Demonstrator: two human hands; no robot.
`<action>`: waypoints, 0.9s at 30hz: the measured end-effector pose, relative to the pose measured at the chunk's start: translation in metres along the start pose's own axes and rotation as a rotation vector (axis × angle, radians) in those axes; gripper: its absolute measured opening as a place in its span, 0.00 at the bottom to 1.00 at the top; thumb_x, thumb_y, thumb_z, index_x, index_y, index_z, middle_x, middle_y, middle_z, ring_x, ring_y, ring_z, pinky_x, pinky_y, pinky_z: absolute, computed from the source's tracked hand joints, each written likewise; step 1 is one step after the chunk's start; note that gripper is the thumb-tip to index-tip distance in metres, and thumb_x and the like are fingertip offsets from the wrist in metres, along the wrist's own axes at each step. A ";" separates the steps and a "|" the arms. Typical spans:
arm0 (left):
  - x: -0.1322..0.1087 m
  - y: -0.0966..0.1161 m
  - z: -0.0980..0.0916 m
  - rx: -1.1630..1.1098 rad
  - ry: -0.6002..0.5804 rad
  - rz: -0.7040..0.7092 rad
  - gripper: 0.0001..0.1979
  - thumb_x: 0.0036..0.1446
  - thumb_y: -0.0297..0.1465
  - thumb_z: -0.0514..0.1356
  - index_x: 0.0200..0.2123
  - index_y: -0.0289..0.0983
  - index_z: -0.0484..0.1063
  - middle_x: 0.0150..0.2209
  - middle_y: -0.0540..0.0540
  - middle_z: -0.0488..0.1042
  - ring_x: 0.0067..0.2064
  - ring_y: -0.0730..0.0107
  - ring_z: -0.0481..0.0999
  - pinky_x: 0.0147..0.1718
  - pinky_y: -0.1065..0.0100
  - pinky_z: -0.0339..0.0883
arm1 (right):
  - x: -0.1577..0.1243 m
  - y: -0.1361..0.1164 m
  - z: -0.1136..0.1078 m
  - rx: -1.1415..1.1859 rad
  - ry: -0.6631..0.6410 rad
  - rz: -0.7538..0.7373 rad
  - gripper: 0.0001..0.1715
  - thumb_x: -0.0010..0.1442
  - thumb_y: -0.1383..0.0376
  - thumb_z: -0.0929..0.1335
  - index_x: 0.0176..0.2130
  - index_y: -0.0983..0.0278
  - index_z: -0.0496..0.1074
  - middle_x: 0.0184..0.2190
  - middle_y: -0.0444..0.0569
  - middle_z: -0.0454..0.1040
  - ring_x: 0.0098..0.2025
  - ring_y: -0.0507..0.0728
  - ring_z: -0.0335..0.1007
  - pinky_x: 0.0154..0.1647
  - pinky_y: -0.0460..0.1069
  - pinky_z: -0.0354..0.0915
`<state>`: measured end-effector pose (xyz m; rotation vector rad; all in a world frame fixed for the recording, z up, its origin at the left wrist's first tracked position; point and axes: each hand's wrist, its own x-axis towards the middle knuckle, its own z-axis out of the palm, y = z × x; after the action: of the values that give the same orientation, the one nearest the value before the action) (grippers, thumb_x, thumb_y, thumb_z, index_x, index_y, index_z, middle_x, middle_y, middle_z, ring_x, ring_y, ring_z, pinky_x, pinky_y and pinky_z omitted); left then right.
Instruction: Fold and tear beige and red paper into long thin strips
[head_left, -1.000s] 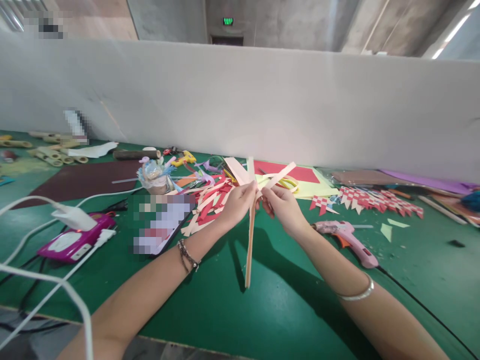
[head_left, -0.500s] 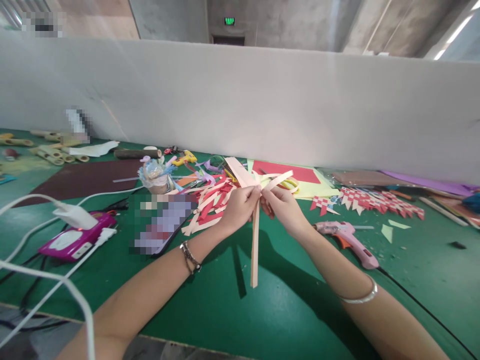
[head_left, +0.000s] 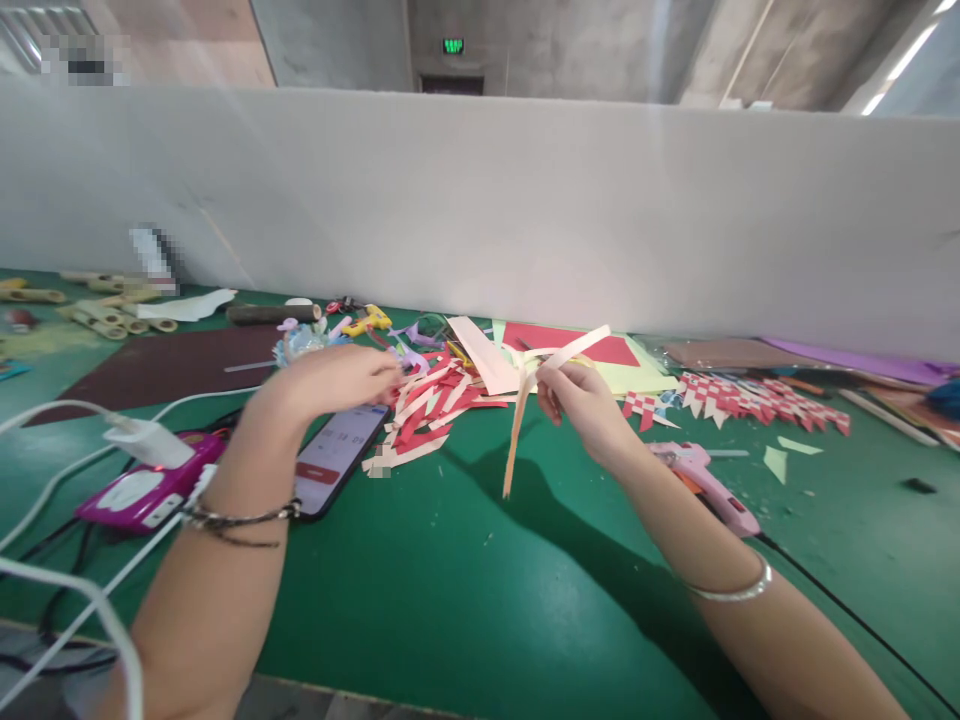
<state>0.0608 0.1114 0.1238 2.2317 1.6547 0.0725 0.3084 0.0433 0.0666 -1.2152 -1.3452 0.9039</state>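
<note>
My right hand (head_left: 576, 398) is closed, pinching pale cream paper strips (head_left: 578, 347) at the point where they cross. One strip slants up to the right, and another hangs down toward the green table. To the left, my left hand (head_left: 341, 378) reaches palm down over the phone's upper end. Its blurred fingertips are at the left edge of a heap of red and pale paper strips (head_left: 431, 400); whether they grip a strip is unclear. Beneath the left wrist, a phone (head_left: 337, 460) lies with its screen lit. Behind the held strips rests a pale pink sheet (head_left: 484, 355).
A pink glue gun (head_left: 709, 485) with a black cord lies right of my right forearm. Red-and-white checkered paper pieces (head_left: 757, 400) sit behind it. At the left is a purple power strip (head_left: 154, 485) with white cables. A white partition (head_left: 480, 210) borders the table's back.
My left hand has let go of the strips and moved left to the edge of the heap. The right hand still holds the crossed strips, and the hanging one has swung.
</note>
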 end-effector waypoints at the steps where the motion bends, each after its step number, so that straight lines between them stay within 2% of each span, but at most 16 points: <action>1: 0.000 -0.012 -0.006 0.017 -0.103 -0.167 0.11 0.49 0.34 0.51 0.32 0.39 0.72 0.33 0.49 0.77 0.31 0.65 0.75 0.33 0.69 0.62 | 0.000 -0.001 -0.001 -0.002 0.005 -0.001 0.16 0.55 0.64 0.61 0.17 0.63 0.59 0.11 0.38 0.60 0.14 0.45 0.52 0.18 0.43 0.52; 3: 0.003 -0.033 -0.006 0.017 -0.223 -0.287 0.10 0.47 0.32 0.52 0.31 0.37 0.71 0.32 0.45 0.77 0.25 0.66 0.74 0.30 0.68 0.63 | 0.000 -0.004 -0.002 -0.003 0.018 -0.005 0.16 0.55 0.65 0.61 0.17 0.63 0.59 0.10 0.38 0.60 0.14 0.45 0.52 0.18 0.43 0.52; 5: 0.010 -0.048 0.001 -0.027 -0.265 -0.325 0.10 0.44 0.34 0.54 0.28 0.35 0.70 0.29 0.42 0.77 0.20 0.67 0.71 0.24 0.68 0.61 | 0.000 -0.005 -0.002 -0.003 0.030 -0.004 0.16 0.54 0.65 0.61 0.17 0.63 0.60 0.10 0.38 0.60 0.14 0.45 0.52 0.18 0.43 0.52; 8: 0.019 -0.060 0.008 -0.104 -0.256 -0.316 0.13 0.43 0.40 0.56 0.27 0.35 0.70 0.27 0.41 0.77 0.17 0.72 0.65 0.20 0.69 0.57 | -0.001 -0.007 -0.002 -0.001 0.043 0.004 0.16 0.54 0.65 0.61 0.17 0.64 0.60 0.10 0.38 0.60 0.14 0.45 0.51 0.18 0.43 0.51; 11: 0.019 -0.056 -0.002 -0.110 -0.198 -0.266 0.16 0.48 0.42 0.53 0.29 0.35 0.71 0.30 0.43 0.77 0.18 0.76 0.65 0.24 0.71 0.58 | -0.002 -0.007 -0.003 0.013 0.051 0.010 0.16 0.54 0.64 0.61 0.17 0.63 0.60 0.10 0.38 0.60 0.14 0.46 0.52 0.18 0.43 0.52; 14: 0.014 -0.035 -0.016 -0.087 -0.097 -0.154 0.17 0.52 0.42 0.51 0.32 0.35 0.72 0.34 0.46 0.77 0.23 0.76 0.69 0.29 0.73 0.59 | -0.002 -0.008 -0.002 0.023 0.040 -0.002 0.16 0.54 0.64 0.61 0.17 0.63 0.60 0.11 0.39 0.60 0.14 0.46 0.52 0.18 0.44 0.52; 17: 0.012 0.001 -0.013 -0.131 -0.037 0.041 0.21 0.52 0.48 0.51 0.32 0.38 0.74 0.34 0.46 0.77 0.25 0.72 0.71 0.25 0.74 0.59 | -0.002 -0.009 -0.001 0.012 0.026 -0.016 0.16 0.54 0.64 0.61 0.17 0.63 0.59 0.11 0.39 0.60 0.14 0.46 0.52 0.18 0.44 0.52; 19: 0.015 0.029 0.000 -0.214 -0.025 0.220 0.27 0.53 0.52 0.47 0.28 0.36 0.75 0.32 0.43 0.77 0.23 0.72 0.70 0.22 0.74 0.58 | -0.002 -0.009 -0.001 -0.006 0.033 -0.022 0.16 0.54 0.64 0.61 0.17 0.63 0.59 0.11 0.39 0.60 0.14 0.46 0.52 0.18 0.44 0.52; 21: 0.020 0.056 0.018 -0.294 -0.064 0.337 0.30 0.53 0.54 0.46 0.26 0.36 0.75 0.28 0.44 0.76 0.21 0.72 0.69 0.19 0.74 0.57 | -0.002 -0.008 -0.002 -0.025 0.046 -0.031 0.16 0.55 0.64 0.61 0.18 0.63 0.60 0.11 0.38 0.59 0.14 0.46 0.52 0.18 0.44 0.52; 23: 0.024 0.077 0.035 -0.366 -0.101 0.445 0.27 0.53 0.52 0.49 0.26 0.37 0.74 0.25 0.45 0.75 0.20 0.72 0.68 0.17 0.74 0.55 | -0.001 -0.008 -0.005 -0.047 0.057 -0.040 0.16 0.55 0.64 0.61 0.18 0.63 0.61 0.11 0.38 0.59 0.15 0.46 0.53 0.18 0.44 0.52; 27: 0.026 0.097 0.059 -0.453 -0.018 0.583 0.21 0.56 0.45 0.50 0.21 0.36 0.68 0.22 0.48 0.72 0.17 0.76 0.66 0.18 0.74 0.57 | 0.001 -0.007 -0.009 -0.079 0.073 -0.056 0.18 0.55 0.65 0.61 0.16 0.63 0.60 0.11 0.39 0.59 0.15 0.47 0.53 0.17 0.44 0.51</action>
<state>0.1729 0.0965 0.0948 2.2476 0.8163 0.5158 0.3162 0.0417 0.0748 -1.2528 -1.3601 0.7660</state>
